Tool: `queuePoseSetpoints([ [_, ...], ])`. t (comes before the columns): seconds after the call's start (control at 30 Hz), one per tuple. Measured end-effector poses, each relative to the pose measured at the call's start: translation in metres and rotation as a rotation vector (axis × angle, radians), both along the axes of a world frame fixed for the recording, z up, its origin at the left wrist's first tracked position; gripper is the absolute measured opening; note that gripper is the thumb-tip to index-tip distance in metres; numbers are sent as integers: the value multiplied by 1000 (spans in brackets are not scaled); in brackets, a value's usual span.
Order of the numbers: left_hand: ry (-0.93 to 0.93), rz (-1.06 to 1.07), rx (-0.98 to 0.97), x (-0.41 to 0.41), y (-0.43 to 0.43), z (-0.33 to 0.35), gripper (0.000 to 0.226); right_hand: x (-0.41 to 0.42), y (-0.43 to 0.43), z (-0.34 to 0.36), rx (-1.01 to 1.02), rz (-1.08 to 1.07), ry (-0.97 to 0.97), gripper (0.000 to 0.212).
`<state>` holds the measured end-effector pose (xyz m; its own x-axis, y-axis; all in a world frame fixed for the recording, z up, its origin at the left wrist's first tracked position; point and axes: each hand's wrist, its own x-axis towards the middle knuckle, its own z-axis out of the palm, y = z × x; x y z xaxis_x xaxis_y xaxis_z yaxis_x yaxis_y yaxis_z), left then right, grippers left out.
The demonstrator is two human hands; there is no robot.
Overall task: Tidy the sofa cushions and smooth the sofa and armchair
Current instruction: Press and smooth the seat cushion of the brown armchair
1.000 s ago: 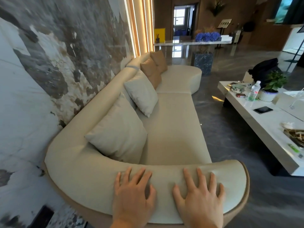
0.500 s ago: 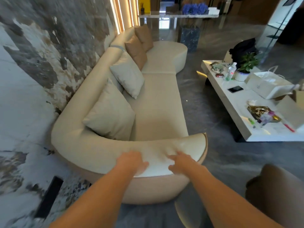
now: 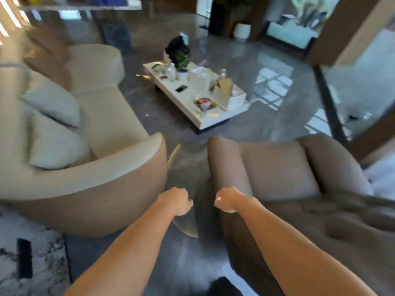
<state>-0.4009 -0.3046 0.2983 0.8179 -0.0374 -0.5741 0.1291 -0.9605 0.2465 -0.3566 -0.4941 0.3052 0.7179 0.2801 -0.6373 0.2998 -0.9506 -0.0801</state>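
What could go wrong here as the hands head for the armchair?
1. The frame is motion-blurred, so where the armchair edge sits is uncertain; the hands could miss it.
2. The left hand and right hand hang curled over the floor gap beside the sofa, touching nothing, so a lean forward has no support.

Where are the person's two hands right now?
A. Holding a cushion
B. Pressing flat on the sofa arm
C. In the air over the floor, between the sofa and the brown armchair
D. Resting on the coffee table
C: the left hand and right hand are curled and touch nothing, over the floor between the sofa and the armchair.
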Motion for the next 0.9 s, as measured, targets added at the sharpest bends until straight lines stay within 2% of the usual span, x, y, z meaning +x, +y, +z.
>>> queuePoseSetpoints([
  [0.17, 29, -135, -56, -19, -109, 18, 42, -25, -119, 45, 1, -103, -106, 41],
  [0.33, 2, -123, -110, -16, -219, 25, 34, -26, -253, 73, -1, -238, -215, 37],
  [0.4, -4, -112, -118, -13, -271, 24, 34, -36, -321, 75, -35, -283, -239, 38],
  [0.47, 12, -129, -135, -16, -329, 16, 38, -56, -393, 68, -72, -425, -212, 43],
  [0.57, 58, -99, -133, -38, -422, -7, 48, -98, -487, 45, -211, -576, -201, 55],
  [0.7, -11, 121, -92, -50, -510, -20, 62, -117, -554, 30, -157, -585, -453, 64],
  [0.8, -133, 217, -78, -26, -527, -26, 72, -110, -571, 21, -89, -510, -683, 53],
  [0.9, -235, 222, -13, -6, -535, -47, 65, -109, -580, 7, -23, -534, -883, 39],
])
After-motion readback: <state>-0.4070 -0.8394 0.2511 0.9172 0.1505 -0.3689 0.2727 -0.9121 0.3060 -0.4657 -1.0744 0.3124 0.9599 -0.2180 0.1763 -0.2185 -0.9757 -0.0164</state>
